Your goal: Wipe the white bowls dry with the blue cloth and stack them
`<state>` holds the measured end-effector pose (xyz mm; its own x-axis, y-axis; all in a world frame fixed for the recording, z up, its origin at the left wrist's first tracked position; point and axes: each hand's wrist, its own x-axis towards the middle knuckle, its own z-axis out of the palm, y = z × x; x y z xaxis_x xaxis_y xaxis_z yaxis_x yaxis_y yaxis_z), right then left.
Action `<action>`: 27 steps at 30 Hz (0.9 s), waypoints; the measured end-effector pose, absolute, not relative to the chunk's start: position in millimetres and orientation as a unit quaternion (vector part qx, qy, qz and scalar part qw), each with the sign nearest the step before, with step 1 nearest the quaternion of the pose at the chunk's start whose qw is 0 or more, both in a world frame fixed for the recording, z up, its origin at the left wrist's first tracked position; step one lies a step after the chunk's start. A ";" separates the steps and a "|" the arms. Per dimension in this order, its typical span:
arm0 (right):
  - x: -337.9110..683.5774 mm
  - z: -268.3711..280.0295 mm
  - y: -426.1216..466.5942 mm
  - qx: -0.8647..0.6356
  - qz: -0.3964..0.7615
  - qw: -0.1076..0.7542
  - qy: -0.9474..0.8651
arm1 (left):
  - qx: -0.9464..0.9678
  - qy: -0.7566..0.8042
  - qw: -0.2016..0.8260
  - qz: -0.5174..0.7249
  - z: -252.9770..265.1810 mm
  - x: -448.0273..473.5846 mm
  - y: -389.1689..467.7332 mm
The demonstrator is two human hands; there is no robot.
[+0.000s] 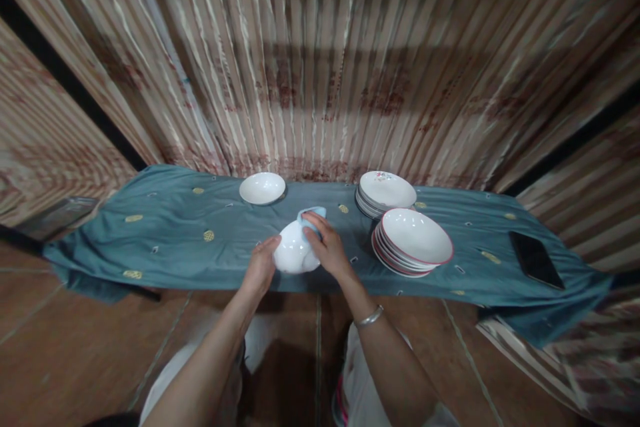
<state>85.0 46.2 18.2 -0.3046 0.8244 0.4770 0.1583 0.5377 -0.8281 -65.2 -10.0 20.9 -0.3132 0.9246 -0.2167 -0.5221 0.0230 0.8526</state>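
A white bowl (296,250) is tilted up above the front of the table, between my two hands. My left hand (261,265) grips it by its left edge, fingers closed on the rim. In my right hand (325,243) is a light blue cloth (314,213), pinched and pressed over the bowl's upper right rim. Behind and to the left, a single white dish (263,188) lies on the tablecloth. To the right stand a stack of white plates (387,189) with a flower print and a stack of red-rimmed white bowls (417,237).
A teal cloth with yellow pineapples covers the long table (175,240). A black phone (536,259) lies near its right end. A pleated curtain (320,80) hangs behind, and dark frame bars (75,80) slant at both sides. Brown floor tiles (285,360) show below.
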 end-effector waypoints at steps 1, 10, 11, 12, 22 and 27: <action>83.1 11.8 51.3 -0.349 0.382 0.507 -0.690 | 0.214 0.465 0.544 0.665 19.6 -66.6 -10.3; 58.1 -36.8 59.7 -0.453 0.597 0.581 -0.317 | 0.130 0.451 0.548 0.692 25.5 -66.4 -15.3; 58.5 -35.8 59.7 -0.458 0.596 0.578 -0.317 | 0.135 0.452 0.552 0.688 26.8 -64.7 -16.0; 59.9 -33.2 60.4 -0.465 0.591 0.577 -0.319 | 0.142 0.453 0.559 0.680 27.6 -63.0 -16.7; 87.5 6.5 78.7 -0.456 0.505 0.556 -0.477 | 0.210 0.446 0.605 0.625 27.0 -62.6 -23.2; 86.3 9.2 79.7 -0.450 0.438 0.529 -0.571 | 0.270 0.487 0.578 0.596 33.4 -61.1 -19.8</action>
